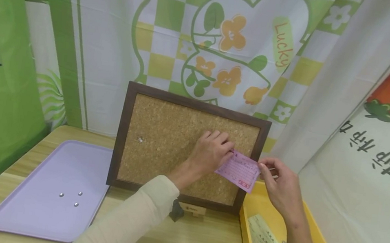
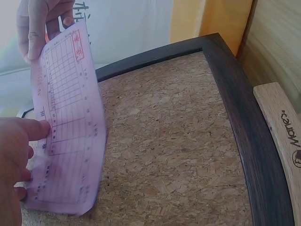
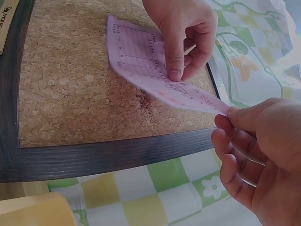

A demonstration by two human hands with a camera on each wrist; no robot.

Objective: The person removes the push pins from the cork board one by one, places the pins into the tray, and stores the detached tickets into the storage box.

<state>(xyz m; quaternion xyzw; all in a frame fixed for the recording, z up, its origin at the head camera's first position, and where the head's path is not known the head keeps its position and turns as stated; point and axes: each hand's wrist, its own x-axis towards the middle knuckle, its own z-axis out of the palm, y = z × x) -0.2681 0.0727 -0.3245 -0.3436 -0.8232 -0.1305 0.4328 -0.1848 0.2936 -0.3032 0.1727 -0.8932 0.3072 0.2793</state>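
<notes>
A pink printed form slip (image 1: 239, 170) is held in front of the right part of a cork board (image 1: 173, 147) with a dark wooden frame. My left hand (image 1: 212, 151) pinches the slip's upper edge between thumb and fingers, close to the cork. At the slip's outer right corner, my right hand (image 1: 281, 187) grips it between thumb and index finger. In the right wrist view the slip (image 3: 141, 61) bends a little between the two hands. Red stamp marks and a ruled table show on the slip (image 2: 66, 108) in the left wrist view.
On the left lies a lilac tray (image 1: 38, 212) with three small silver round studs (image 1: 76, 204). A small shiny spot (image 1: 140, 140) shows on the cork's left side. A yellow bin (image 1: 320, 236) at right contains pale printed papers (image 1: 265, 233). A patterned curtain (image 1: 109, 44) hangs behind.
</notes>
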